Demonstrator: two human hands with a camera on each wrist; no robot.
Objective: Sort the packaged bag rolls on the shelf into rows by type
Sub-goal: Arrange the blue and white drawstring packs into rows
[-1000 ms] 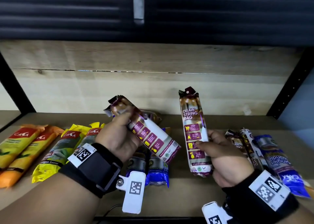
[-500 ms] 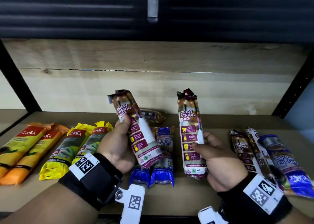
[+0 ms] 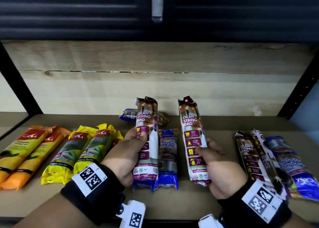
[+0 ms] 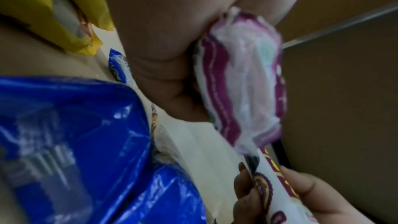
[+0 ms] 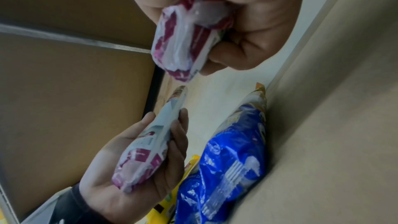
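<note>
Shelf (image 3: 215, 124) backdrop, hands (both gripping rolls)

Your head view is evenly lit and mostly sharp; print on the roll (image 3: 147, 141) under your left thumb reads clean. Out past your right hand (image 3: 219, 167) the packs (image 3: 290, 165) smear with blur. The shelf posts (image 3: 300, 87) bow at the edges. Dark louvres (image 3: 69, 11) overhead stay dim. Your wrist views are dimmer and soft: the palm (image 4: 168, 31) fills the frame out of focus, and glare streaks the blue wrapper (image 4: 86, 134) below your fingers.
</note>
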